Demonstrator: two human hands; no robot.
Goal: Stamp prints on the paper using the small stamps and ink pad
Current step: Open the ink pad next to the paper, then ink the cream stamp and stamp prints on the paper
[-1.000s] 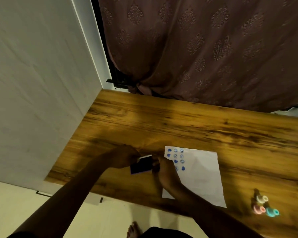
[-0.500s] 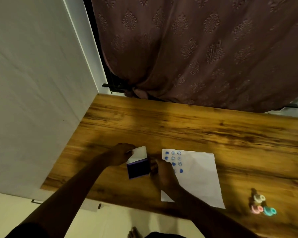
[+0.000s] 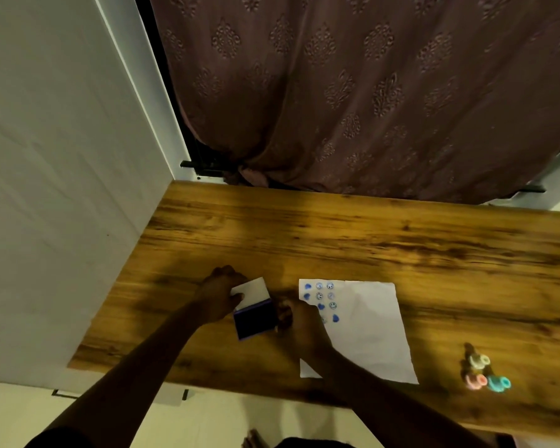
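The ink pad (image 3: 256, 320) lay open on the table (image 3: 369, 240). The left hand (image 3: 222, 294) pinched its white lid (image 3: 251, 289), which tipped back, away from the person. The right hand (image 3: 299, 321) curled beside the pad, and I could not tell what its fingers held.

Noted white paper (image 3: 369, 324) with blue prints (image 3: 320, 297), possibly hearts and faces. Logged dark blue ink pad (image 3: 254, 320), white lid (image 3: 251, 287); pink, teal, cream stamps (image 3: 484, 373). Recorded streaked brown table (image 3: 337, 234), mauve medallion-patterned curtain (image 3: 353, 92).

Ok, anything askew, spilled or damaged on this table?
Nothing serious. The paper lies slightly skewed to the table edge and looks creased; spare stamps sit in a loose huddle near the front edge. No ink shows on the wood. The ink pad is open, its lid held by the left hand.
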